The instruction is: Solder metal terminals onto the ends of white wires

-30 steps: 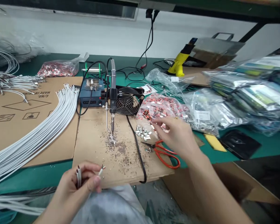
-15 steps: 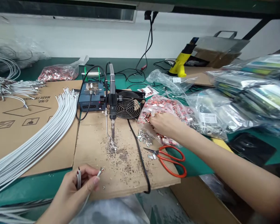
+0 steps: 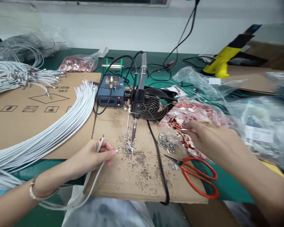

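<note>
Pinched by the left hand (image 3: 93, 156), a white cable (image 3: 117, 151) ends near the soldering iron (image 3: 139, 94).
The right hand (image 3: 209, 138) reaches the red-and-white parts (image 3: 188, 142) (whether it grasps one, I cannot tell), above orange-handled scissors (image 3: 188, 164).

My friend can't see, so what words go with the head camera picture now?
Left hand holding white cables above cardboard, right hand at small red-and-white pieces. Between the hands, a soldering iron stands tip down over scattered bits; orange-handled scissors lie beside the right hand.
</note>
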`<state>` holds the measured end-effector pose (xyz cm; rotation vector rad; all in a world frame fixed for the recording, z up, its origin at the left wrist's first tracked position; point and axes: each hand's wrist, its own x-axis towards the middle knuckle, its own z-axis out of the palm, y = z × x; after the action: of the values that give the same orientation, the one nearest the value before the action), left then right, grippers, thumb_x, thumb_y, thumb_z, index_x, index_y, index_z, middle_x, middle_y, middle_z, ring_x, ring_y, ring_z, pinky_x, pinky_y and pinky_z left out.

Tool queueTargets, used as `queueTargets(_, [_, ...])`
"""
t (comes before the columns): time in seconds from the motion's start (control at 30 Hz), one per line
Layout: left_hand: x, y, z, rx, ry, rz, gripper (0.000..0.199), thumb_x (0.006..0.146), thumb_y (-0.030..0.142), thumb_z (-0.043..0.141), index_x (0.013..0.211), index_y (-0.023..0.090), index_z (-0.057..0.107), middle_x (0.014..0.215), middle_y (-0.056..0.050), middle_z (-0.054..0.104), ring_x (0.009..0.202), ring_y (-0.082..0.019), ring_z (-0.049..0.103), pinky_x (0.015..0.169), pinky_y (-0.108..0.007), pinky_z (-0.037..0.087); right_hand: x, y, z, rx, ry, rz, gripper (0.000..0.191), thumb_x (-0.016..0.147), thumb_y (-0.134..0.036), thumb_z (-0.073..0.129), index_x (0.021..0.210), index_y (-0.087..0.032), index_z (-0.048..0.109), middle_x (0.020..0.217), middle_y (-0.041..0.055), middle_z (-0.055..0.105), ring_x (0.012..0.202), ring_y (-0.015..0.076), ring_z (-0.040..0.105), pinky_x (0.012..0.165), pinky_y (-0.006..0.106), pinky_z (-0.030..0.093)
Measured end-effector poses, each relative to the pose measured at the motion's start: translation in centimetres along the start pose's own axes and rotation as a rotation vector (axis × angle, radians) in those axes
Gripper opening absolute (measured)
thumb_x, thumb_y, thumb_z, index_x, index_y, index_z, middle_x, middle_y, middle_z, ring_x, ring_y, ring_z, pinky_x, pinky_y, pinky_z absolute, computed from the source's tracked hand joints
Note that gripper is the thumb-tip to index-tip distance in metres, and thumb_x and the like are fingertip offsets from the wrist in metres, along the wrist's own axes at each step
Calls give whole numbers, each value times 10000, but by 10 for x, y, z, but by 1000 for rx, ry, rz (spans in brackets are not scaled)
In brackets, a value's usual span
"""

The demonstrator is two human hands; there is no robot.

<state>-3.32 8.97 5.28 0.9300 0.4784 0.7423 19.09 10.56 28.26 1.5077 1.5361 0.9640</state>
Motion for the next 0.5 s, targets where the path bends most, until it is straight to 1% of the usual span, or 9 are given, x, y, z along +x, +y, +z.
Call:
queueTargets(0.07, [6,1,0,33,-10,32,280,806,383,570,766,120,483,583,36,515,424,-28,271,418,-176,169,0,1,2,22,-57,60,185,922,-185,443,1034,-131,580,847,127,670,775,309,630,561,330,287])
queueTargets(0.13, [12,1,2,75,3,94,204,812,295,561,751,108,505,602,22,533,507,-44,392,494,-167,271,3,1,3,74,-81,84,212,931,-200,440,1064,-130,590,864,136,674,788,294,631,582,333,314])
queueTargets(0.23, [21,1,2,111,-1,158,159,798,243,569,736,100,538,632,4,551,620,-80,493,620,-200,369,4,-3,0,230,17,167,218,871,-201,561,1062,-119,626,811,137,674,754,273,627,591,337,344])
queueTargets(0.27, [24,2,2,122,-11,174,160,795,249,575,742,100,547,636,2,557,620,-85,501,632,-212,382,3,-7,-2,375,72,197,201,836,-178,596,1024,-124,642,792,123,674,730,252,626,596,335,366])
queueTargets(0.33, [31,6,-1,145,-30,193,158,794,251,582,769,96,564,622,3,562,600,-89,503,627,-223,396,0,-23,-4,873,107,182,144,774,-191,636,902,-128,657,762,97,670,672,202,620,604,320,437])
queueTargets(0.37, [35,8,-2,156,-43,191,153,793,242,586,784,90,576,616,4,563,592,-88,501,625,-225,401,-3,-33,-5,1169,54,138,153,747,-236,653,855,-128,651,758,93,668,648,179,619,605,306,474])
queueTargets(0.4, [39,10,-3,158,-54,176,142,790,224,593,798,83,591,623,1,571,591,-86,504,626,-224,407,-5,-45,-6,1443,-44,86,217,715,-304,676,833,-125,644,750,95,665,625,165,617,590,288,502])
queueTargets(0.43, [42,12,-3,155,-64,157,133,785,204,601,815,75,607,652,-7,587,606,-84,513,636,-223,414,-8,-57,-6,1637,-190,52,307,677,-369,706,843,-118,641,745,100,662,608,156,617,575,272,521])
queueTargets(0.5, [48,13,-4,132,-79,129,137,780,181,613,850,67,637,736,-26,620,650,-82,531,659,-217,427,-10,-81,-6,1852,-416,67,443,588,-423,777,867,-107,637,736,90,658,592,134,617,562,230,540])
